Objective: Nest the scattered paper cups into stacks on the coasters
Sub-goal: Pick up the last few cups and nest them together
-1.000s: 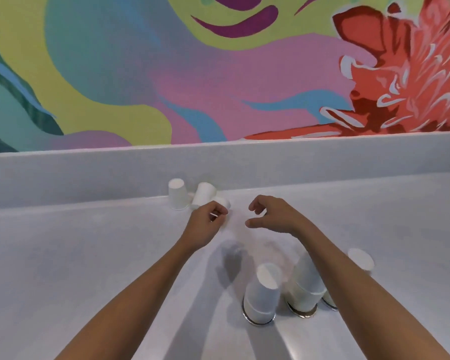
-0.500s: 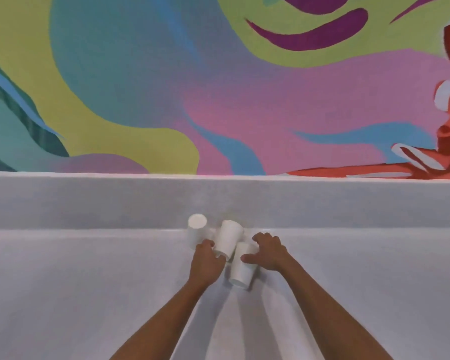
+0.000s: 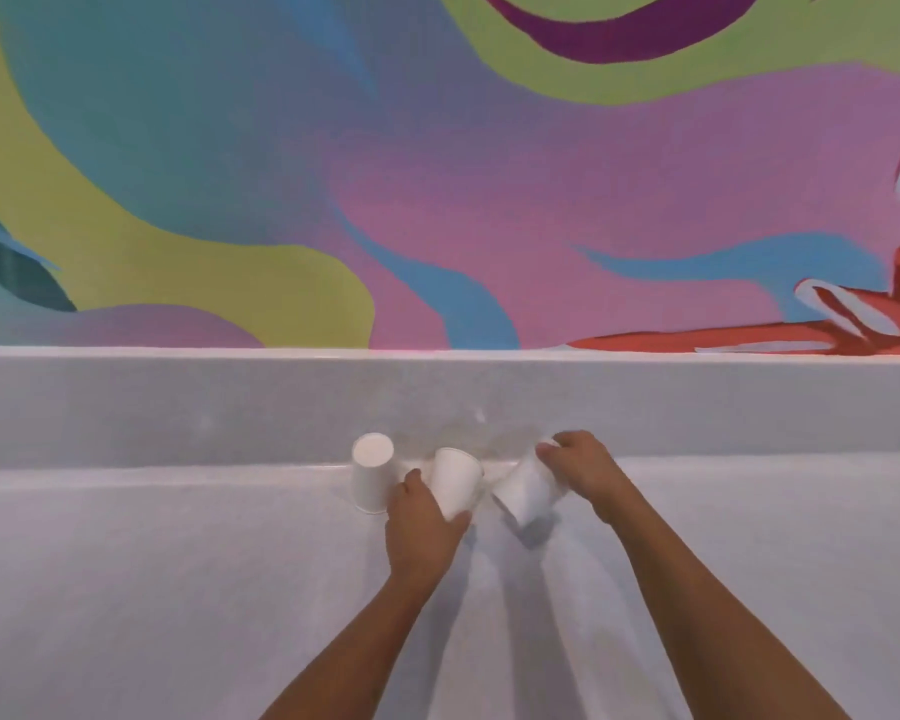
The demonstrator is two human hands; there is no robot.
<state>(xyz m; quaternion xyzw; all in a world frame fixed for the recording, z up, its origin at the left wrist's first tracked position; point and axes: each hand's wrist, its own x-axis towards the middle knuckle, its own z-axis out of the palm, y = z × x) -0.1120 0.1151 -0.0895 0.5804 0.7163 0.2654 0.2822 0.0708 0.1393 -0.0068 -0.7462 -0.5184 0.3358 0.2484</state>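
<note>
Along the far edge of the table (image 3: 178, 589), tight under the low white ledge (image 3: 178, 407), a person is gathering stray cups. The left hand (image 3: 422, 519) is curling thumb and fingers round the lower part of the middle paper cup (image 3: 455, 480). The right hand (image 3: 585, 472) is pinching the upper end of the tilted paper cup (image 3: 526, 493), holding it steeply slanted beside the other, probably to line the two up for nesting. An upturned paper cup (image 3: 372, 472) is standing bottom-up just left of the left thumb, with nobody holding it. No coasters are showing, so any stack is going to need carrying elsewhere. The ledge is hemming the cups in from behind, leaving only the front approach, below the bright mural (image 3: 437, 200).
</note>
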